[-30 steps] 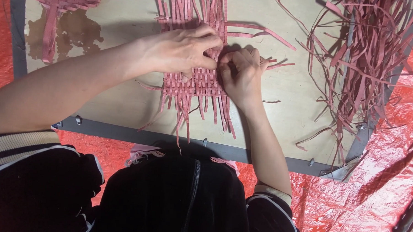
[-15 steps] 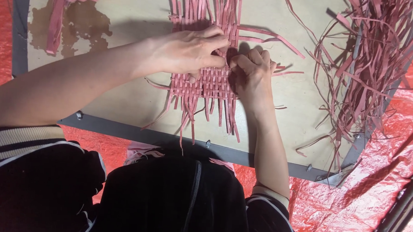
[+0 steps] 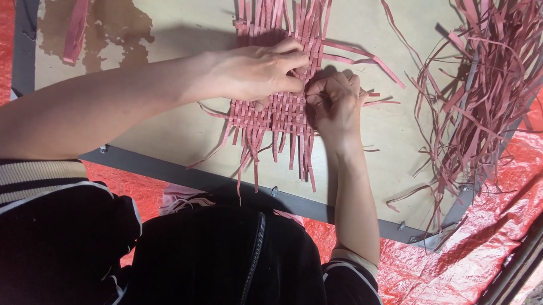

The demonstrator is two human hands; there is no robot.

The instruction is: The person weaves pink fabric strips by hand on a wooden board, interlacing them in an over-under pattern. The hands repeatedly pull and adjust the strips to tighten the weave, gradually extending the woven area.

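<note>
A woven mat of reddish-pink strips [image 3: 278,110] lies on a tan board [image 3: 182,125], with loose strip ends sticking out on every side. My left hand [image 3: 256,71] rests on top of the mat, its fingers pinching a strip at the mat's right part. Right beside it, my right hand [image 3: 335,103] is curled in a fist at the mat's right edge, gripping strips there. The fingertips of both hands meet close together. The hands hide the weave beneath them.
A heap of loose reddish-pink strips [image 3: 490,82] spreads over the board's right side and edge. Another bundle of strips [image 3: 84,13] lies at the top left beside a dark stain. The board has a grey frame [image 3: 222,184] and sits on red plastic sheeting [image 3: 490,256].
The view has shifted slightly, so the board sits further right. Both hands stay on the mat, working the strips at its right side with small finger movements.
</note>
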